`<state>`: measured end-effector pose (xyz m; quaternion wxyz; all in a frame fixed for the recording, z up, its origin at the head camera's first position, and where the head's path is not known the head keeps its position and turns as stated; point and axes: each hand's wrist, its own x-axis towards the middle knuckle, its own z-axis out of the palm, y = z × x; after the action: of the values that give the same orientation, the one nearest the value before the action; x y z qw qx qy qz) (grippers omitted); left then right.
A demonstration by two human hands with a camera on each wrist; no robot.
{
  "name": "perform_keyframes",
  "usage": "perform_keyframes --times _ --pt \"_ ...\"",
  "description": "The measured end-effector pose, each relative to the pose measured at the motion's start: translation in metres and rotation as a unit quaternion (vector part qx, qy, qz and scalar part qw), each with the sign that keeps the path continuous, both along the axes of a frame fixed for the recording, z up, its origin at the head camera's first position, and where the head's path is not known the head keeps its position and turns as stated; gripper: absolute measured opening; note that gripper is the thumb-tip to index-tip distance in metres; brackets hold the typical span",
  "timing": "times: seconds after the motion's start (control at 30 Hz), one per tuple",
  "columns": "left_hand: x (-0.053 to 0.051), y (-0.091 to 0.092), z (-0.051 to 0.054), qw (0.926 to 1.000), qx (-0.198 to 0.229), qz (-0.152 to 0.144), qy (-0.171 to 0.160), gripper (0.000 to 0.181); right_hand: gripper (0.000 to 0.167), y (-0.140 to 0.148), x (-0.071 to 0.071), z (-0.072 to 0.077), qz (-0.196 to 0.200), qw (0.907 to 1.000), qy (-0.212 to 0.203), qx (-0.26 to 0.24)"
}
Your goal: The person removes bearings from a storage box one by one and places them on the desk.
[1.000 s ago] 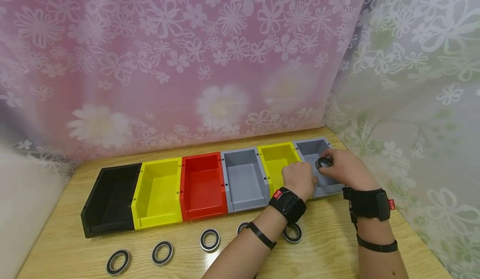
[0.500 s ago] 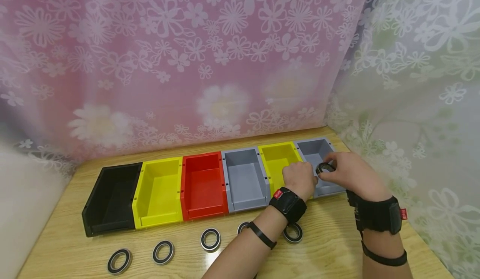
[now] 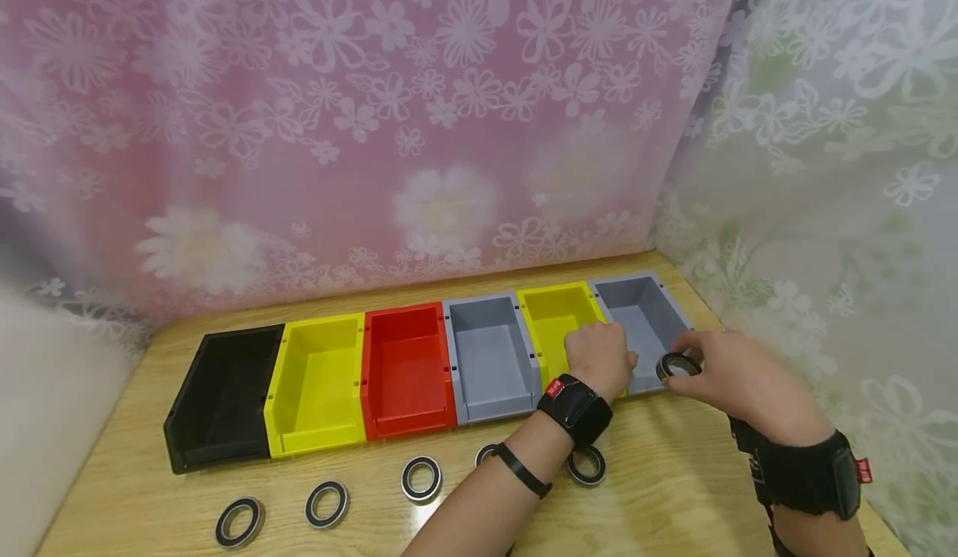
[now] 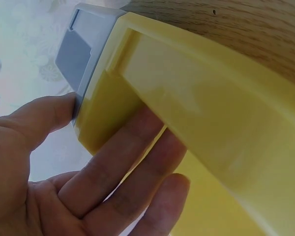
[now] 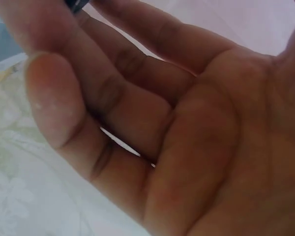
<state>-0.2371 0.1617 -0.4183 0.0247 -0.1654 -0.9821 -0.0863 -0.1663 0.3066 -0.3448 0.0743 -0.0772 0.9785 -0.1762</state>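
My right hand (image 3: 737, 374) pinches a ball bearing (image 3: 679, 364), a steel ring with a black seal, over the front right corner of the right-hand grey bin (image 3: 636, 324). The right wrist view shows its fingers curled, with only a dark edge of the bearing visible. My left hand (image 3: 599, 357) grips the side wall where the right-hand yellow bin (image 3: 557, 312) meets that grey bin. In the left wrist view its fingers (image 4: 123, 172) reach inside the yellow bin, and the thumb presses the grey side. The hand hides part of both bins' fronts.
Left of these stand a grey bin (image 3: 490, 362), a red bin (image 3: 407, 366), a yellow bin (image 3: 320, 374) and a black bin (image 3: 228, 391), joined in a row. Several bearings (image 3: 326, 504) lie along the table's (image 3: 636, 507) front; my left forearm partly covers one. Flowered curtains (image 3: 419, 125) close off the back and right.
My right hand has moved right and toward me with the bearing, from over the grey bin's inside to its front right corner. The left hand stays on the bin wall.
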Motion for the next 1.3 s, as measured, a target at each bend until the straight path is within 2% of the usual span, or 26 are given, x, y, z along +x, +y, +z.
perform_keyframes --times 0.3,0.67,0.93,1.3 --pt "0.0 0.002 -0.001 0.9999 -0.004 0.006 -0.008 0.048 0.029 0.002 0.018 -0.034 0.013 0.9991 -0.034 0.019" --pt "-0.002 0.001 0.0 0.9998 0.004 0.006 -0.016 0.048 0.029 0.001 0.022 -0.066 0.014 0.9981 -0.057 0.02" --pt "0.0 0.001 0.0 0.9996 0.009 0.008 -0.025 0.048 0.035 0.005 0.024 -0.08 -0.001 0.9943 -0.106 0.011" --pt "0.0 0.0 0.0 0.9996 0.011 0.007 -0.024 0.046 0.032 0.007 0.025 -0.089 -0.003 0.9936 -0.113 -0.001"
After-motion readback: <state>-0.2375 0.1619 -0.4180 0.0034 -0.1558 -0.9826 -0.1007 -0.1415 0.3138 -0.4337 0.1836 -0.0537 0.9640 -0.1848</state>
